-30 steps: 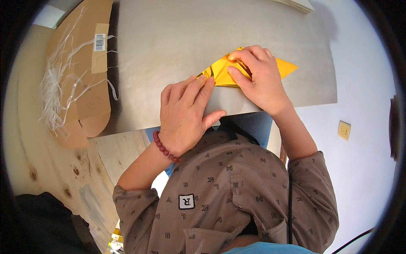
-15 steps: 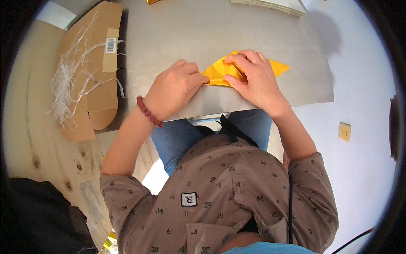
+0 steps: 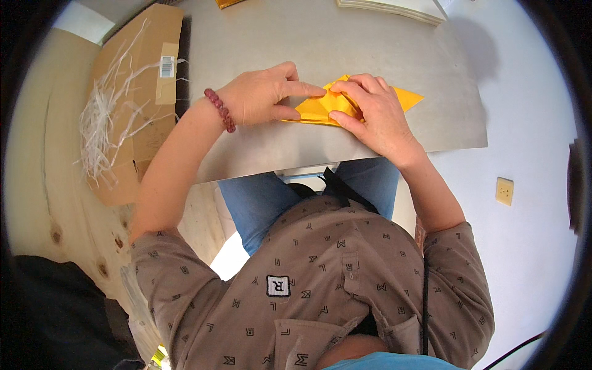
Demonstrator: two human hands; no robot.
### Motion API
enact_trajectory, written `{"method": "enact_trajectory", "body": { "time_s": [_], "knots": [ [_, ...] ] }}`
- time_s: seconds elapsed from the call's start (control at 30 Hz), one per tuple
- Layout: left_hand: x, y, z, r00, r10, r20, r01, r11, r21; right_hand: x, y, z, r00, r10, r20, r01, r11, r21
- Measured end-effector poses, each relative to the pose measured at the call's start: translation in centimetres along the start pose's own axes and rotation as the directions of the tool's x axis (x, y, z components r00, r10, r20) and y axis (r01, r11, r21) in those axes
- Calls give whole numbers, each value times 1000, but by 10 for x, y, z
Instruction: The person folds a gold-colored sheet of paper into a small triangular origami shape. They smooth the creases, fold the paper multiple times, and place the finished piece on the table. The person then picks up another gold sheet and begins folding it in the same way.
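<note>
A piece of shiny golden-yellow folded paper (image 3: 316, 111) lies on the grey table near its front edge, with pointed ends to left and right. My right hand (image 3: 376, 117) grips its middle, thumb at the near side and fingers curled over the top; part of the folds is hidden under it. At the left end is my left hand (image 3: 265, 95), wearing a dark red braided bracelet. Its index finger stretches across the paper's upper left part, with the thumb apart and touching lower down, near the left point.
To the left stands an opened cardboard box flap (image 3: 145, 123) with stringy white plastic strips (image 3: 102, 139) on it. At the far edge are a stack of white sheets (image 3: 401, 7) and another golden piece (image 3: 227, 2). A white wall with a socket (image 3: 504, 191) borders the right side.
My left hand has released its pinch on the paper's left end and moved up, its index finger now extended over the fold. My right hand stays nearly in place.
</note>
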State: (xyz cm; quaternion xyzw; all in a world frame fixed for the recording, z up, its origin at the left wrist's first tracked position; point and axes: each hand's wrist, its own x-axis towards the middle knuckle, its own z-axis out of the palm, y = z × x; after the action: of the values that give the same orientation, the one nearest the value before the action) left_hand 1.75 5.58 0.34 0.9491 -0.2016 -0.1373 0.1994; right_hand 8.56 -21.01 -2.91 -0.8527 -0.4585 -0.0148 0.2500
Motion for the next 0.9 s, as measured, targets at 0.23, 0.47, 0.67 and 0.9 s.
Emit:
{"method": "enact_trajectory", "body": {
  "time_s": [0.23, 0.47, 0.67, 0.9],
  "knots": [
    [10, -6, -11, 992, 17, 125, -3, 994, -112, -3, 2, 3, 999, -16, -31, 15, 1000, -4],
    [11, 3, -13, 990, -45, 137, 44, 999, 10, -1, -8, -7, 994, -91, -53, 83, 989, -125],
    [12, 6, -15, 982, -88, 169, 95, 995, -34, -5, -43, -10, 949, -314, 15, 313, 937, -159],
    [11, 4, -14, 988, -19, 150, 22, 1000, -15, -14, -59, 10, 947, -308, 92, 318, 938, -136]
  ]
}}
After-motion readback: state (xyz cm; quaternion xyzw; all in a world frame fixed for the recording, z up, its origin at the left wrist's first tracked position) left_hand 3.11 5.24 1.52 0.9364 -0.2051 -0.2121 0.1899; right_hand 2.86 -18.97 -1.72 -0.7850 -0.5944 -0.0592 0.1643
